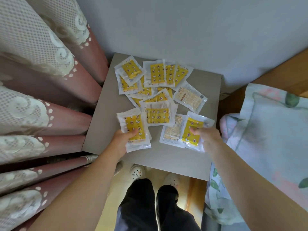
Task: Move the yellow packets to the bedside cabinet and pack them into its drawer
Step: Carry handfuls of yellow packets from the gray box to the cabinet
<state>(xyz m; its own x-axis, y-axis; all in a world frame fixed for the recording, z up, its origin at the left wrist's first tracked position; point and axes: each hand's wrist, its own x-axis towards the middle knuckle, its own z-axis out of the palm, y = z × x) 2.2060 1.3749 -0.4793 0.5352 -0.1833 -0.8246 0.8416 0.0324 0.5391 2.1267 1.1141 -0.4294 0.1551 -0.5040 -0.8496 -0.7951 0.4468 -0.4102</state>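
Yellow packets (158, 75) lie in a loose, overlapping heap on top of the grey cabinet (100, 120), most of them in the far and middle part. Most lie yellow side up; two show their pale printed backs, one at the right edge of the heap, one near the front. Left grip (122, 139) grasps a small stack (135, 129) of packets at the near left of the heap, thumb on top, and the stack's lower end hangs over bare cabinet top. Right grip (208, 137) pinches a single packet (191, 130) at the near right, partly over the near face-down packet. I cannot tell whether either load is lifted clear of the top or rests on it. The drawer is not in view; the cabinet front is hidden below the top edge. Judged progress: the packets are at the cabinet, so the carrying leg looks done or nearly done. As far as can be seen nothing is packed, so opening the drawer and loading the whole heap remain. Pink lace curtains (41, 80) hang to the left, a floral pillow (266, 130) lies to the right, and the person stands at the near edge.
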